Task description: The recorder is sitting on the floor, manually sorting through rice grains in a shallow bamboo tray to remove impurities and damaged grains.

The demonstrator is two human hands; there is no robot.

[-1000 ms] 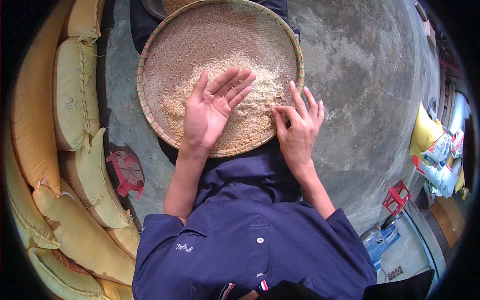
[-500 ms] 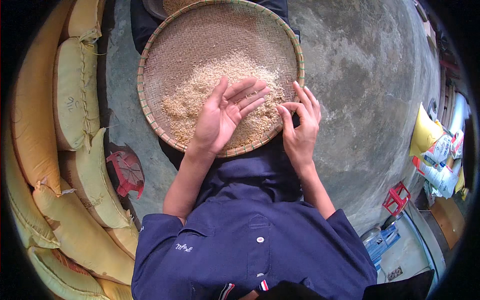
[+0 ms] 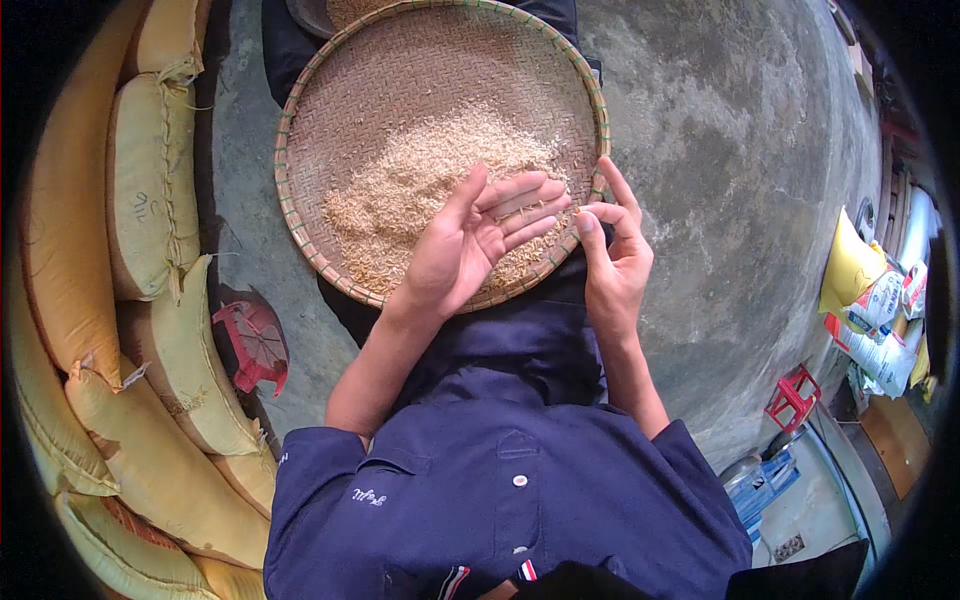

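A wide round woven tray (image 3: 345, 110) with a green-bound rim holds a heap of pale, husked-looking grain (image 3: 400, 190). Over the heap's near right part, my left hand (image 3: 475, 240) is open, palm up, fingers stretched out. A few grains (image 3: 535, 210) lie across its fingers. Just right of those fingertips, at the tray's right rim, my right hand (image 3: 615, 255) bends its thumb and a finger together in a pinch, with another finger pointing forward. Whatever sits in the pinch is too small to make out.
Stacked yellow sacks (image 3: 150, 190) line the left side. A red plastic stool (image 3: 250, 345) stands beside them, and another red stool (image 3: 793, 397) is at right. Packages (image 3: 875, 300) lie at the far right. A bowl of grain (image 3: 350, 10) shows beyond the tray.
My left hand has shifted to the right, its fingertips closer to the right hand. The right hand has turned slightly and moved a little right, its thumb and finger still pinched.
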